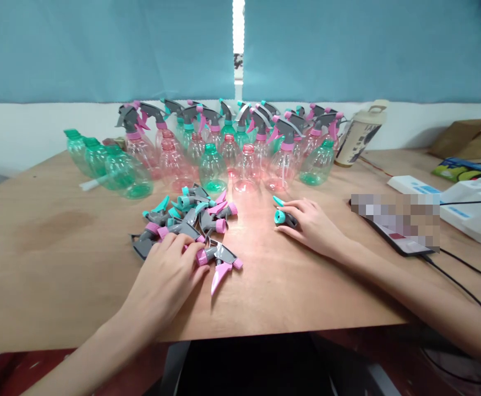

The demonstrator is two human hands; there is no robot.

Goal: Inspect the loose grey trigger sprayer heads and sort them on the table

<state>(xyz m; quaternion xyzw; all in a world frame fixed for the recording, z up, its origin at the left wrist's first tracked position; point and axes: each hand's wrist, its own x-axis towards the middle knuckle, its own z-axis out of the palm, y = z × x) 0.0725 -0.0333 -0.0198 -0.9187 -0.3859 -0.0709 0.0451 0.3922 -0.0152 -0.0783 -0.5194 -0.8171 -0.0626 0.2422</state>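
A blue sheet [100,49] covers the upper part of the background, a bright strip of light [238,27] divides it, and below I see a white wall [17,124]. In front is a wooden table [285,291], which I view from above through the head camera.

The right hand [312,226] is partly closed, with the fingers bent on one side and the thumb on the other, and between them it holds a grey spray head with teal collar [285,218]. The collar looks away from the palm, to the left, and the teal trigger shows near the fingertips.

The left hand [172,267] is half curled, palm down, at the near edge of a pile of spray heads [186,223]. Its thumb and forefinger touch the pink collar of a grey-and-pink spray head [224,254], but I cannot tell if they grip it firmly. This head lies just to the right of the fingers, its pink trigger pointing toward me.

Behind the pile stand many transparent bottles, for example a green bottle [213,173] and a pink bottle [246,171], both with open necks. Farther right of the right hand lies a phone [393,228].
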